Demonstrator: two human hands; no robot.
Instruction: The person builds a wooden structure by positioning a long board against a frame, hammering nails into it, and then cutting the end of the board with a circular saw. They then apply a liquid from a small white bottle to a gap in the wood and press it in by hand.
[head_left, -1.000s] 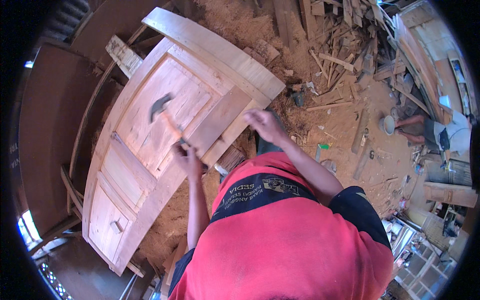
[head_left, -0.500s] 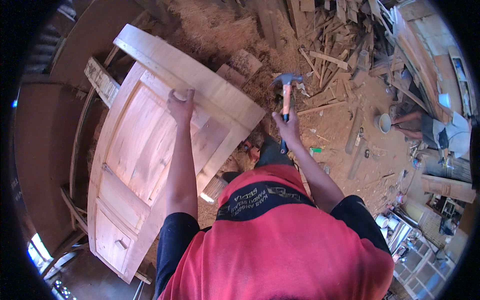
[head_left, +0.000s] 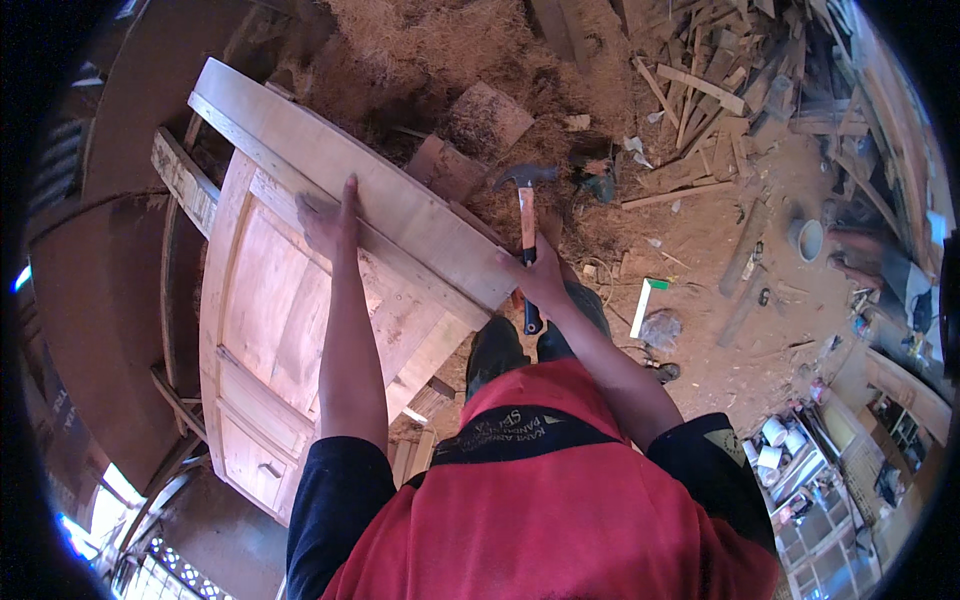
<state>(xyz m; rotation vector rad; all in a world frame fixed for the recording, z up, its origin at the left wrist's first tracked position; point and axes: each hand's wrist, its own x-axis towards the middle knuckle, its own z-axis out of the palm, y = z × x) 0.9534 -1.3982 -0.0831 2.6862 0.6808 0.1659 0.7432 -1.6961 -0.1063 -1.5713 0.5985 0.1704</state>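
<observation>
A claw hammer (head_left: 527,215) with a dark head and a wood-and-black handle is in my right hand (head_left: 543,275). The hammer's head points away from me, and the fingers wrap round its handle near the end corner of a pale board. My left hand (head_left: 325,222) lies at the inner edge of that broad board (head_left: 380,205), thumb stretched onto it and fingers spread but blurred. The board crosses the near end of an unpainted panelled wooden cabinet (head_left: 275,270), which has a small handle (head_left: 268,470) on a lower panel.
Wood shavings and offcuts (head_left: 490,120) lie beyond the cabinet. A scrap-wood pile (head_left: 710,90) rises at the far right. On the floor are a green-and-white try square (head_left: 645,300) and a clear plastic bag (head_left: 660,330). Further right, another person is beside a bucket (head_left: 806,240).
My view has shifted. The right hand has brought the hammer leftward, closer to the board's end. My left hand has moved slightly along the board, its fingers now straighter.
</observation>
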